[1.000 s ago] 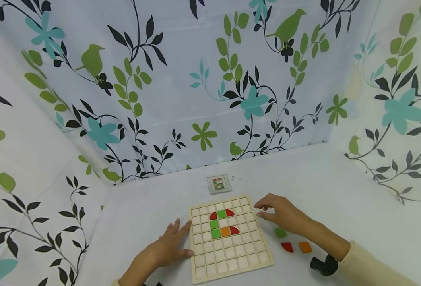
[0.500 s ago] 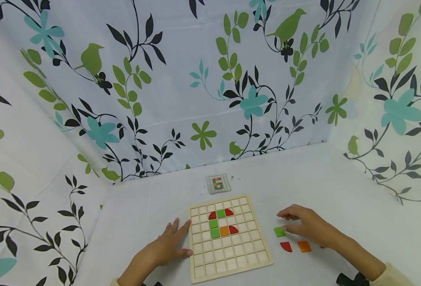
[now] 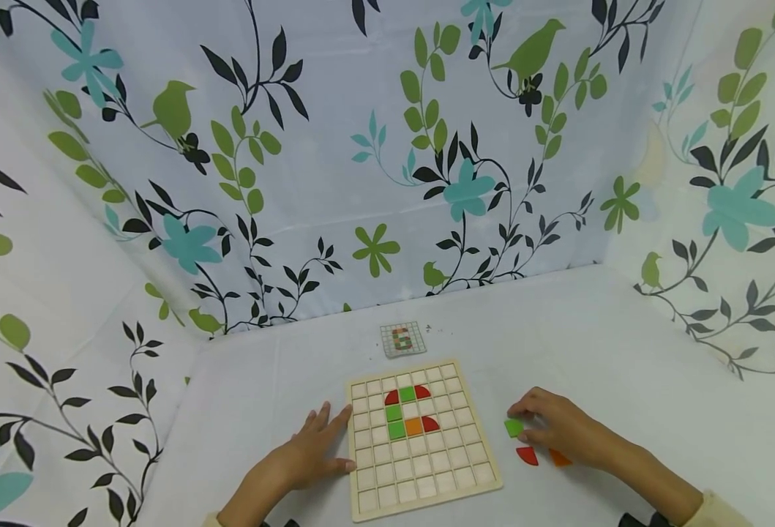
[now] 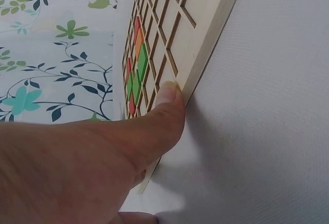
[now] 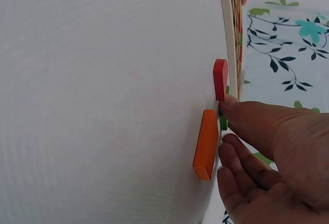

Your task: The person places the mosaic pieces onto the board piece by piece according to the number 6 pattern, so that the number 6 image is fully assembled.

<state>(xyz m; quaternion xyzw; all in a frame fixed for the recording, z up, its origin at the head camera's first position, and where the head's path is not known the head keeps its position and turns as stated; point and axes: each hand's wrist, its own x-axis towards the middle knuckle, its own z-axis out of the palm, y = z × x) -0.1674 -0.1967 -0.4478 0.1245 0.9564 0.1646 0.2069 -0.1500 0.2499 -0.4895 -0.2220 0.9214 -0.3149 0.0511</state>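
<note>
A wooden grid board (image 3: pixel 453 479) lies on the white table, with several green, red and orange tiles set in its cells. My left hand (image 3: pixel 312 454) rests at the board's left edge, fingers spread; its thumb (image 4: pixel 167 95) presses the rim in the left wrist view. Right of the board, my right hand (image 3: pixel 558 424) pinches a green square tile (image 3: pixel 512 428) that lies on the table, thumb at the near side and fingertips at the far side. Close by lie a red quarter-round tile (image 3: pixel 527 455) and an orange square tile (image 3: pixel 560 458), partly hidden under this hand.
Behind the board lies a small card (image 3: pixel 403 339) with a coloured grid pattern. A patterned curtain (image 3: pixel 334 168) hangs along the back and sides of the table. Black wrist gear (image 3: pixel 644 520) shows at the bottom edge.
My right hand has moved from the board's right edge out to the loose tiles, and its fingers have come down around the green tile. The left hand has stayed in place.
</note>
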